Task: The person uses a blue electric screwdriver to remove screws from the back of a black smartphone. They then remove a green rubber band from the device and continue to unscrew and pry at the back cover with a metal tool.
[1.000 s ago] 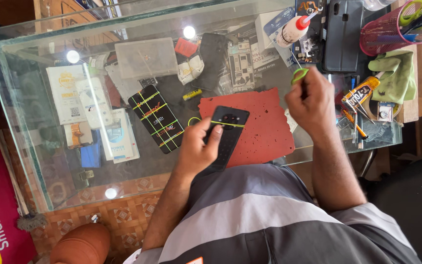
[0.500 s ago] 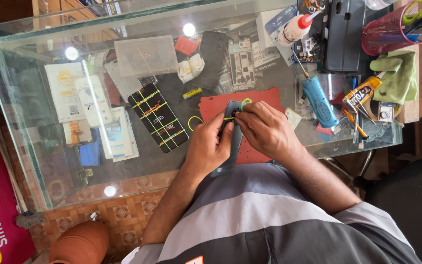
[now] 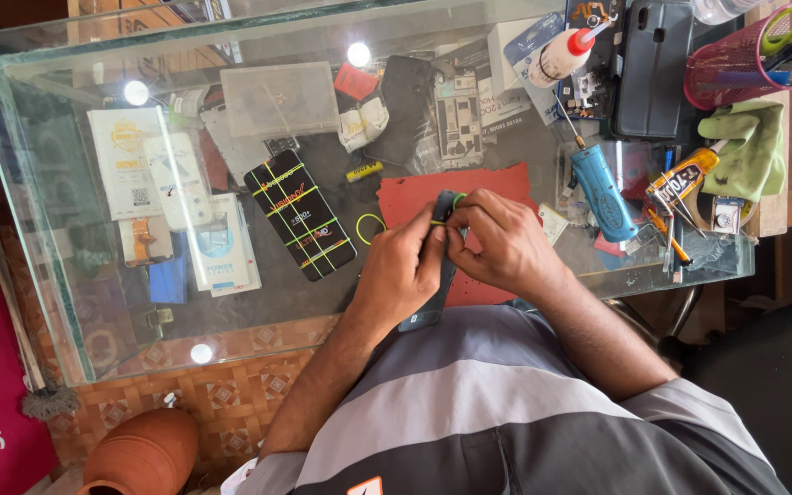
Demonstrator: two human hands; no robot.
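Glass tabletop, transparent, tiled floor visible through it. Directly on it: red mat, black phone wrapped in yellow bands, loose yellow band, blue tool, clear plastic box, green cloth.

The dark, slim phone I hold stands tilted on its long edge above the red mat on the glass tabletop, with a thin yellow-green rubber band looped around its upper end.
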